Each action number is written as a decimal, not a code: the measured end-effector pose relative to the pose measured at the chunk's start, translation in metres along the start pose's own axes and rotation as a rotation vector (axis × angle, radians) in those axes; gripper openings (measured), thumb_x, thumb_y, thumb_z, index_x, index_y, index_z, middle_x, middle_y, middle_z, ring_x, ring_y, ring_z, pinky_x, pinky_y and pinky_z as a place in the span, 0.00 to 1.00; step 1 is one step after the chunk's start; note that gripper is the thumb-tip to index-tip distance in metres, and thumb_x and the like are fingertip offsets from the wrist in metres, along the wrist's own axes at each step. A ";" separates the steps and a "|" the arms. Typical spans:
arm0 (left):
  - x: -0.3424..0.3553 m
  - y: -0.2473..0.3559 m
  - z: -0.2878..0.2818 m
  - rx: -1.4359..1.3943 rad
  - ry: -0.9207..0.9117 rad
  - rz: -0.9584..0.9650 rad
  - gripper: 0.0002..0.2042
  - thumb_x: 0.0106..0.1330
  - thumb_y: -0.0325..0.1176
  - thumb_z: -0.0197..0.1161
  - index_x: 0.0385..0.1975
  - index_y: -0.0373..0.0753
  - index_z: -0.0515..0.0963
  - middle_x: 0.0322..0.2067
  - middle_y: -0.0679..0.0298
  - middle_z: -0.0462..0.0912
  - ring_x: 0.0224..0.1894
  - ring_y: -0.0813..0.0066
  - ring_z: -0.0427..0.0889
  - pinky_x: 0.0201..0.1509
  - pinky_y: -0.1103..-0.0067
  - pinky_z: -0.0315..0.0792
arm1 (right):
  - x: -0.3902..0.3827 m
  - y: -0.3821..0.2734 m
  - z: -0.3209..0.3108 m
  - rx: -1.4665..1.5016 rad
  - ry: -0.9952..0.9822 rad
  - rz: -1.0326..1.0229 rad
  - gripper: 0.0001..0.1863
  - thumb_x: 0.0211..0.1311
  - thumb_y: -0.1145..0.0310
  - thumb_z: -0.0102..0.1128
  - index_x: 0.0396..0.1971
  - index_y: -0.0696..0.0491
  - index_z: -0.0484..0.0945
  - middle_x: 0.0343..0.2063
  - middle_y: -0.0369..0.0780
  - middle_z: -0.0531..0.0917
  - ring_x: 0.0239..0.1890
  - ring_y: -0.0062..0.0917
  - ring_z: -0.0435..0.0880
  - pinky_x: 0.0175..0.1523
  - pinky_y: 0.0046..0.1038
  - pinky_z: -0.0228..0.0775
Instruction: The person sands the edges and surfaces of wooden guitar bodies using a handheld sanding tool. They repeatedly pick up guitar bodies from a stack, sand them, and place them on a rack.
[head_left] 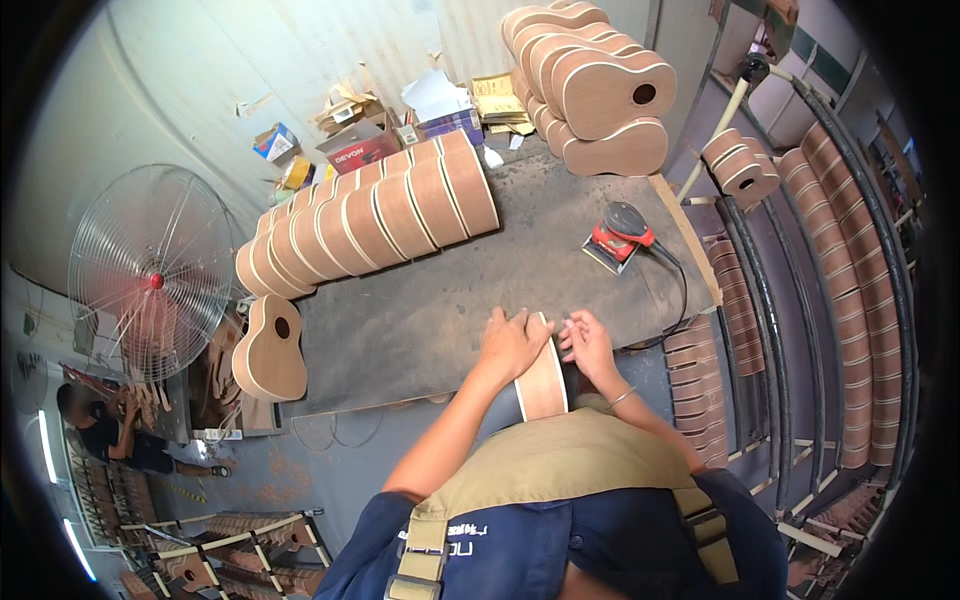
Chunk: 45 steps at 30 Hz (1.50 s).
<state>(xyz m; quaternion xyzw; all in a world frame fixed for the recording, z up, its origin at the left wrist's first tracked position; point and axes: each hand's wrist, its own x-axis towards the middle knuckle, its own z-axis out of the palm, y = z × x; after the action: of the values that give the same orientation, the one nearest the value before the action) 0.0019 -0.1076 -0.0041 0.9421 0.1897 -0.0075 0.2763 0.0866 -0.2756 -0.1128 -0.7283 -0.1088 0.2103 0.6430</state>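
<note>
1. Wooden, white-edged guitar body (541, 375) stands on edge at the near rim of the workbench (420, 320), propped against the person's apron.
2. Left hand (512, 343) lies closed over its top edge; right hand (588, 345) pinches the same edge beside it.
3. It looks light, hollow and stiff, easily dented; best gripped by the sides.
4. A red sander (620, 236) sits farther back on the workbench.
</note>
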 end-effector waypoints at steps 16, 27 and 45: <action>0.031 -0.065 -0.048 -0.580 -0.006 0.081 0.06 0.67 0.27 0.73 0.39 0.33 0.87 0.29 0.64 0.84 0.32 0.78 0.83 0.41 0.77 0.78 | 0.066 -0.111 0.039 -0.360 -0.555 -0.339 0.07 0.61 0.73 0.70 0.37 0.59 0.89 0.31 0.47 0.88 0.33 0.33 0.90 0.42 0.31 0.80; 0.060 -0.105 -0.013 -0.443 -0.055 0.132 0.03 0.67 0.22 0.70 0.38 0.32 0.87 0.30 0.60 0.85 0.29 0.77 0.82 0.36 0.74 0.77 | 0.106 -0.065 0.034 -0.449 -0.578 -0.248 0.07 0.54 0.75 0.70 0.33 0.60 0.89 0.28 0.49 0.90 0.30 0.37 0.90 0.39 0.33 0.81; 0.042 -0.081 -0.026 -0.351 -0.057 0.123 0.04 0.64 0.19 0.66 0.36 0.34 0.84 0.32 0.50 0.85 0.31 0.49 0.83 0.37 0.65 0.78 | 0.079 -0.095 0.027 -0.548 -0.623 -0.280 0.10 0.64 0.69 0.62 0.41 0.51 0.88 0.38 0.45 0.86 0.42 0.45 0.82 0.49 0.42 0.76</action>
<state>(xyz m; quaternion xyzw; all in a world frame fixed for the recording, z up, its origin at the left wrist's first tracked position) 0.0088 -0.0165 -0.0292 0.8887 0.1222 0.0158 0.4415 0.1549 -0.2035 -0.0352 -0.7521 -0.4470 0.2942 0.3848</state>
